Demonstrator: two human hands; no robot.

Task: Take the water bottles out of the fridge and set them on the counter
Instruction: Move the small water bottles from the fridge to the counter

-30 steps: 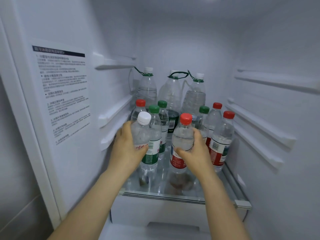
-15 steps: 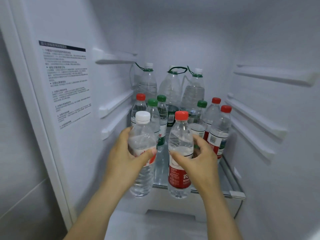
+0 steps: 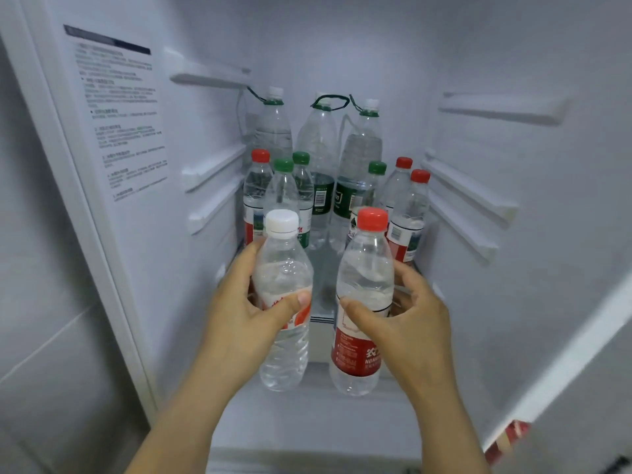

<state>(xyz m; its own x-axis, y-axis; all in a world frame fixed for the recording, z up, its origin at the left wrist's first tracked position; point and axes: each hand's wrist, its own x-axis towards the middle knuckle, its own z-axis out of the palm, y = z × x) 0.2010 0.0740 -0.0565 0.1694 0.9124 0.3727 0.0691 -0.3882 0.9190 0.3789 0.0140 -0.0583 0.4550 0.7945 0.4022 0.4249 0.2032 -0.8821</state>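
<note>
My left hand grips a clear white-capped bottle around its middle. My right hand grips a red-capped bottle with a red label. Both bottles are upright and lifted off the shelf, in front of the fridge's opening. Behind them on the glass shelf stand several small bottles with red and green caps, such as a green-capped bottle and a red-capped bottle. Three large bottles with green carry loops stand at the back, the middle one tallest in view.
The white fridge walls carry shelf rails on the left and on the right. A printed label covers the left inner wall. The fridge door edge runs along the lower right, with a red object below it.
Both hands have lifted their bottles off the shelf and pulled them back toward me, out past the shelf's front edge. The view has shifted back with them.
</note>
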